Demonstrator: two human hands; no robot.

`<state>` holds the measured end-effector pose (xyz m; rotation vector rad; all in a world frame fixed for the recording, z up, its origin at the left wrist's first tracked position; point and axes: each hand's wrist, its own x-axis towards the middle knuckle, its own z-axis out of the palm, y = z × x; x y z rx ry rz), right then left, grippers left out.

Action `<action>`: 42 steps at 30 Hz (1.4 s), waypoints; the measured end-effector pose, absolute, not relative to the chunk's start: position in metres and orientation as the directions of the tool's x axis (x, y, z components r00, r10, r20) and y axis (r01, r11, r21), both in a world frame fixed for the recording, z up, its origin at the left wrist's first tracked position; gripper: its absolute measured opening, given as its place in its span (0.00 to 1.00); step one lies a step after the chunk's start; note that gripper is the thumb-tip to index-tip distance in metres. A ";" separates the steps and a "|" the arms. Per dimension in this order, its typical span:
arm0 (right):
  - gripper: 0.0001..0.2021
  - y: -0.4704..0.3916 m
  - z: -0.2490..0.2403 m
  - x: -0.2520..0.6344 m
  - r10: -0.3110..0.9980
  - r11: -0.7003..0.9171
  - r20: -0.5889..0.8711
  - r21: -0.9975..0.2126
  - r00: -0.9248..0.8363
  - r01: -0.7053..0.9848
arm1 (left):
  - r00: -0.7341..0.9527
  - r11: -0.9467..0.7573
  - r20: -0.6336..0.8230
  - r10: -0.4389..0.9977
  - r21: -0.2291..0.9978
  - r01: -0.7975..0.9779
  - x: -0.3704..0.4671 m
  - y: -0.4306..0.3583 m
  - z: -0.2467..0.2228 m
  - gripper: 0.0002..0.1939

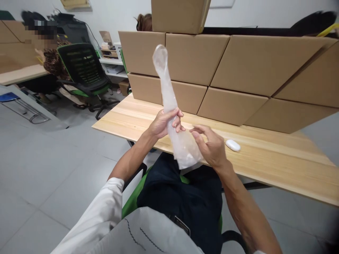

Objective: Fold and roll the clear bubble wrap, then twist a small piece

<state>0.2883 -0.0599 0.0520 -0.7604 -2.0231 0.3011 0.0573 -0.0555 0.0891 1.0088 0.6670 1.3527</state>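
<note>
A long, translucent whitish plastic bag [168,90] slants up in front of me, narrow above and flared out at its lower end. Its top is rounded, spoon-like in outline; whether something lies inside I cannot make out. My left hand [165,123] is closed around the middle of the bag, with the thumb across its front. At the flared lower part, my right hand [210,144] has thumb and fingers curled together at the bag's right edge. The fingertips are slightly blurred there. Both hands are above the front edge of the wooden table [265,162].
Brown cardboard boxes [196,60] stand stacked along the table's back, with another box [178,16] on top. A white earbud case [233,145] lies right of my right hand. Behind, at left, are a black-green office chair [82,68] and a seated person [57,58].
</note>
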 end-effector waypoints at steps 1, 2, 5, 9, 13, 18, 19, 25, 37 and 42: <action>0.16 -0.060 0.061 0.293 0.576 0.798 0.732 -0.409 -0.363 0.443 | 0.206 -0.029 0.134 0.969 0.894 -0.447 0.053 -0.057 0.096 0.22; 0.18 -0.060 0.071 0.297 0.527 0.811 0.767 -0.326 -0.366 0.485 | 0.269 0.017 0.107 0.957 0.906 -0.423 0.050 -0.059 0.102 0.22; 0.20 -0.057 0.099 0.304 0.459 0.827 0.745 -0.159 -0.484 0.539 | 0.480 0.160 0.022 0.877 0.928 -0.335 0.046 -0.063 0.107 0.23; 0.20 -0.051 0.118 0.306 0.458 0.855 0.632 -0.123 -0.625 0.503 | 0.743 0.333 -0.087 0.663 0.924 -0.189 0.057 -0.065 0.090 0.23; 0.18 -0.046 0.115 0.307 0.435 0.880 0.573 -0.108 -0.695 0.462 | 0.844 0.417 -0.157 0.512 0.905 -0.085 0.075 -0.065 0.073 0.22; 0.13 -0.037 0.098 0.312 0.381 0.900 0.570 -0.048 -0.728 0.434 | 0.881 0.359 -0.101 0.461 0.930 -0.082 0.084 -0.070 0.065 0.23; 0.13 -0.035 0.095 0.314 0.378 0.903 0.572 -0.054 -0.728 0.426 | 0.877 0.351 -0.095 0.470 0.932 -0.087 0.083 -0.071 0.064 0.23; 0.12 -0.026 0.078 0.323 0.338 0.919 0.599 -0.045 -0.726 0.391 | 0.874 0.363 -0.099 0.476 0.927 -0.093 0.076 -0.076 0.055 0.24; 0.20 -0.022 0.069 0.339 -0.127 0.708 0.492 0.653 -0.861 0.269 | 0.924 0.485 -0.101 0.369 0.869 -0.099 0.079 -0.074 0.024 0.24; 0.20 -0.019 0.067 0.344 -0.156 0.696 0.484 0.672 -0.861 0.252 | 0.929 0.491 -0.104 0.355 0.866 -0.091 0.080 -0.076 0.019 0.24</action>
